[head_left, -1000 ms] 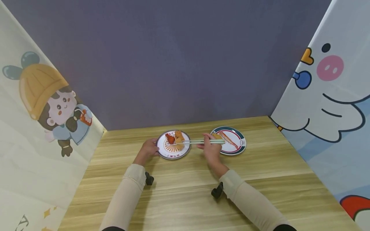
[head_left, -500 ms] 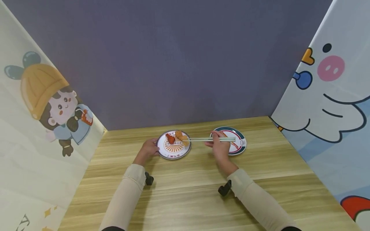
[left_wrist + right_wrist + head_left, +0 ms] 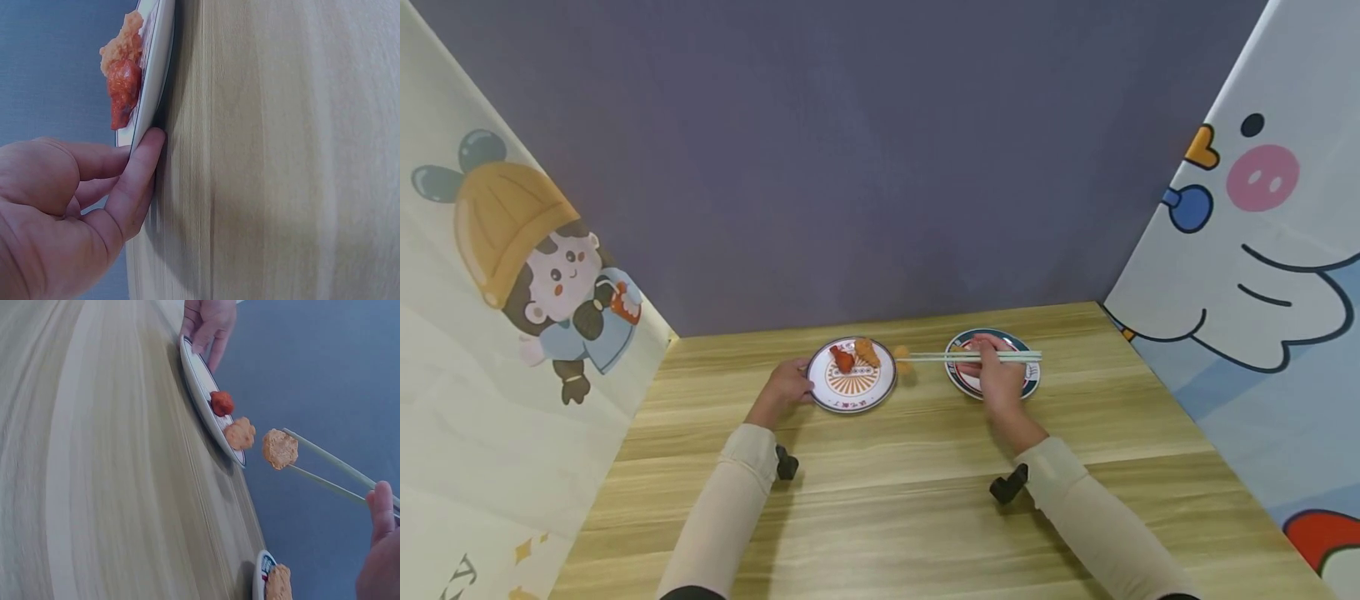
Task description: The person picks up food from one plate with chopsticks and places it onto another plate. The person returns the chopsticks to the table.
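Note:
My left hand (image 3: 790,383) pinches the left rim of a white plate (image 3: 850,402), thumb and fingers on either side of its edge. On that plate lie a red glazed chicken piece (image 3: 124,90) and a golden fried piece (image 3: 867,352). My right hand (image 3: 1002,382) holds pale chopsticks (image 3: 936,357) above the second plate (image 3: 959,385), which has a green rim. Between the chopstick tips a round fried nugget (image 3: 280,449) hangs in the air, just right of the first plate. The right hand covers much of the second plate; a fried piece (image 3: 279,584) shows on it.
Both plates stand near the back of a wood-grain table (image 3: 880,492). A grey-purple panel (image 3: 865,167) rises behind it. Printed cartoon panels stand on the left (image 3: 512,350) and right (image 3: 1247,308).
The right hand has moved right, and the chopsticks have lifted the nugget off the left plate into the gap between the plates. The left hand keeps its grip on the rim.

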The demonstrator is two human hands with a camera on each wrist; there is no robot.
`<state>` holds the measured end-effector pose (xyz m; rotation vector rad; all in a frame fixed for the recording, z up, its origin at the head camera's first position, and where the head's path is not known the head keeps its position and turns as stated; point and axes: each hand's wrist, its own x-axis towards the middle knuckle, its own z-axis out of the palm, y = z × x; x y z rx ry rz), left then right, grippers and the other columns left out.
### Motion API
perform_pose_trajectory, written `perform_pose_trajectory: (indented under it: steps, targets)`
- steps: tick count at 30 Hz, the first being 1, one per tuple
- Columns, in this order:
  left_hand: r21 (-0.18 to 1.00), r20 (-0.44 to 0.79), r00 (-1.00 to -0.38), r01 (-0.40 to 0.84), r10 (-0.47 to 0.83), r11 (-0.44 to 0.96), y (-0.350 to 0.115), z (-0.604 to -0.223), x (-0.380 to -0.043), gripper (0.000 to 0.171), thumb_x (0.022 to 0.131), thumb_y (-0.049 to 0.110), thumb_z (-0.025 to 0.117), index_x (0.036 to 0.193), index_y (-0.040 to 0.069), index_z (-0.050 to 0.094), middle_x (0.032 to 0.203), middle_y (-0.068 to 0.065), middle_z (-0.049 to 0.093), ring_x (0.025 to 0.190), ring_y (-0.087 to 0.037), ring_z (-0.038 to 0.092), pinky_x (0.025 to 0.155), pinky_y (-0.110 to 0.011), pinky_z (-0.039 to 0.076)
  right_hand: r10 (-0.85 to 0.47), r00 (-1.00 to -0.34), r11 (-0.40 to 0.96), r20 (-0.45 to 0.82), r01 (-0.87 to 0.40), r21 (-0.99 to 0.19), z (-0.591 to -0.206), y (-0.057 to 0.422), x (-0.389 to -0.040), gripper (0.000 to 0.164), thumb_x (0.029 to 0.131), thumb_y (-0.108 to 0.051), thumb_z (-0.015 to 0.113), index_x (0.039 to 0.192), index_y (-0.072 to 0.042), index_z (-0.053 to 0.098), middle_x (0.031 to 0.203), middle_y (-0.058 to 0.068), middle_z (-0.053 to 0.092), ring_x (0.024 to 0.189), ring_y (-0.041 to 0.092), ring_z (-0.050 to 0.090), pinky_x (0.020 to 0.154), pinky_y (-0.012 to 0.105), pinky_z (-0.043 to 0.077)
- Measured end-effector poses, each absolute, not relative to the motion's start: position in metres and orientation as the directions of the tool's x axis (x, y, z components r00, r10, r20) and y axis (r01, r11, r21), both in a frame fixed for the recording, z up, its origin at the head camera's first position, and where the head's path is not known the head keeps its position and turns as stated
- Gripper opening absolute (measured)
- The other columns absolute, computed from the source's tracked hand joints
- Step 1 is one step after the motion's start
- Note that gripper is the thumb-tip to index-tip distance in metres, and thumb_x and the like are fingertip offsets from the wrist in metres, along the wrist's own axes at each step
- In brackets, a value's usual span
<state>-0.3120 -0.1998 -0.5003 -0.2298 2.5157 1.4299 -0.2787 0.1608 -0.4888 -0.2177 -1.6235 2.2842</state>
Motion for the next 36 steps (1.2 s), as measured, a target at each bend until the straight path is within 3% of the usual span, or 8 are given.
perform_pose_trajectory:
  steps: [7, 13, 20, 26, 30, 36]
  targets:
    - [0.828, -0.279, -0.960, -0.246, -0.010, 0.504, -0.200, -0.503, -0.314, 0.066, 0.087, -0.012, 0.058, 0.151, -0.005, 0.042, 0.135, -0.036, 0.055, 0.088, -0.027, 0.069, 0.068, -0.027, 0.065, 0.383, -0.922, -0.290, 0.049, -0.171, -0.942, -0.488, 0.181, -0.277, 0.021, 0.104, -0.013, 0.054, 0.112, 0.001, 0.068, 0.086, 0.003, 0.074, 0.059, 0.017, 0.074, 0.062, 0.039, 0.064]
    - [0.823, -0.264, -0.964, -0.233, -0.014, 0.517, -0.201, -0.502, -0.314, 0.064, 0.087, -0.012, 0.057, 0.149, -0.006, 0.044, 0.129, -0.035, 0.057, 0.082, -0.023, 0.067, 0.066, -0.027, 0.064, 0.403, -0.915, -0.299, 0.001, -0.132, -0.945, -0.489, 0.199, -0.276, 0.023, 0.103, -0.014, 0.055, 0.116, 0.001, 0.068, 0.090, 0.004, 0.070, 0.055, 0.016, 0.072, 0.057, 0.030, 0.064]
    - [0.844, -0.277, -0.961, -0.249, -0.011, 0.475, -0.198, -0.500, -0.313, 0.065, 0.088, -0.014, 0.055, 0.151, -0.005, 0.042, 0.137, -0.038, 0.053, 0.097, -0.035, 0.070, 0.071, -0.031, 0.066, 0.410, -0.912, -0.274, -0.029, -0.093, -0.957, -0.484, 0.219, -0.275, 0.025, 0.104, -0.016, 0.054, 0.118, 0.001, 0.067, 0.085, 0.006, 0.072, 0.054, 0.015, 0.072, 0.052, 0.027, 0.062]
    - [0.845, -0.271, -0.962, -0.246, -0.017, 0.476, -0.198, -0.501, -0.314, 0.065, 0.087, -0.015, 0.054, 0.151, -0.006, 0.042, 0.133, -0.036, 0.056, 0.084, -0.026, 0.069, 0.069, -0.029, 0.065, 0.395, -0.919, -0.287, 0.003, -0.126, -0.950, -0.481, 0.236, -0.276, 0.020, 0.104, -0.010, 0.053, 0.108, -0.001, 0.070, 0.080, 0.003, 0.073, 0.056, 0.015, 0.072, 0.055, 0.029, 0.063]
    - [0.841, -0.266, -0.964, -0.240, -0.014, 0.486, -0.199, -0.501, -0.314, 0.065, 0.086, -0.016, 0.054, 0.150, -0.007, 0.043, 0.131, -0.036, 0.057, 0.079, -0.022, 0.067, 0.067, -0.029, 0.065, 0.381, -0.925, -0.285, 0.008, -0.125, -0.950, -0.481, 0.247, -0.275, 0.018, 0.103, -0.007, 0.053, 0.102, -0.009, 0.071, 0.082, -0.001, 0.074, 0.056, 0.015, 0.072, 0.055, 0.027, 0.063]
    - [0.799, -0.264, -0.964, -0.226, -0.013, 0.557, -0.199, -0.502, -0.315, 0.068, 0.085, -0.014, 0.057, 0.151, -0.005, 0.042, 0.135, -0.036, 0.057, 0.090, -0.029, 0.070, 0.067, -0.028, 0.065, 0.347, -0.937, -0.098, 0.035, -0.073, -0.993, -0.481, 0.261, -0.269, 0.021, 0.104, -0.016, 0.052, 0.112, -0.009, 0.070, 0.084, -0.004, 0.072, 0.058, 0.012, 0.073, 0.059, 0.025, 0.063]
